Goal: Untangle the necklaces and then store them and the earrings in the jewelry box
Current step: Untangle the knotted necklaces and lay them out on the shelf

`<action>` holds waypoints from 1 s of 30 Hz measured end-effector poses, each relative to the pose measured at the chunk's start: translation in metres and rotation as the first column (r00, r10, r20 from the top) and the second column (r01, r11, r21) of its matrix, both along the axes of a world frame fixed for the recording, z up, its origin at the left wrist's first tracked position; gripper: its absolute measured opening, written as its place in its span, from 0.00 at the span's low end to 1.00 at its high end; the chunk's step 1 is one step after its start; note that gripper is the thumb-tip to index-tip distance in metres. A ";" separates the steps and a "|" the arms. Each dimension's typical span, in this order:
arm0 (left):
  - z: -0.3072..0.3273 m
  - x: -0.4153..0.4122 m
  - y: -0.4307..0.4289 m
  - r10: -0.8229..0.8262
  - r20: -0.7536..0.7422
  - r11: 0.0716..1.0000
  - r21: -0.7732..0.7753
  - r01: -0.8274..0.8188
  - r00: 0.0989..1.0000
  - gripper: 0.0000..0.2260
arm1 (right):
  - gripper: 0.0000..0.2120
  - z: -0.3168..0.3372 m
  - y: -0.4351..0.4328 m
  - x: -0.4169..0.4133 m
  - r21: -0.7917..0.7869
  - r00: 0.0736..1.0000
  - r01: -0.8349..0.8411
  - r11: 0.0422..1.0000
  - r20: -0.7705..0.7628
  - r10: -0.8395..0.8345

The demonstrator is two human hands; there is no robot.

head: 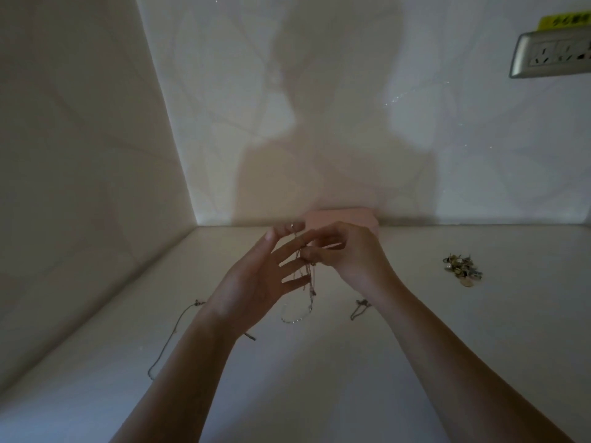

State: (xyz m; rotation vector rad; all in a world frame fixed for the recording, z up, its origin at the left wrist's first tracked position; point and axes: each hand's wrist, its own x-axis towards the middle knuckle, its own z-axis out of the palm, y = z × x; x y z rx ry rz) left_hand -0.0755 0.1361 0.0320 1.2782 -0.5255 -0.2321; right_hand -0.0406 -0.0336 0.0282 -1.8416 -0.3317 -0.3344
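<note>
Both hands are raised over the white counter (319, 378) with a tangle of thin necklaces (307, 282) hanging between them. My right hand (348, 254) pinches the chains near their top. My left hand (256, 279) has its fingers spread and straight, with strands running across the fingertips. A loop of silver chain (295, 316) hangs down below the hands. Behind my right hand, against the back wall, stands the pink jewelry box (339, 217), partly hidden. A pile of earrings (462, 268) lies on the counter to the right.
A separate thin chain (174, 337) lies on the counter at the left, under my left forearm. Another short chain (359, 310) lies by my right wrist. Walls close the counter at the left and back. A wall socket (550, 55) sits high on the right.
</note>
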 end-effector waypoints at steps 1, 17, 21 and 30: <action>0.001 -0.001 0.001 0.015 -0.001 1.000 0.007 -0.015 1.000 0.21 | 0.09 0.001 -0.001 0.000 0.039 0.996 -0.064 0.997 -0.060 0.067; 0.004 -0.001 0.006 0.263 -0.063 0.930 0.282 -0.236 0.963 0.13 | 0.08 0.004 0.002 -0.011 -0.162 0.873 -0.449 0.879 -0.287 0.393; 0.007 -0.004 0.003 0.355 -0.035 0.896 0.297 -0.330 0.934 0.13 | 0.07 0.001 0.005 -0.010 -0.094 0.883 -0.422 0.902 -0.266 0.386; 0.005 -0.003 0.009 0.293 -0.014 0.898 0.348 -0.270 0.956 0.12 | 0.03 0.007 -0.001 -0.009 0.330 0.788 -0.455 0.827 -0.284 0.547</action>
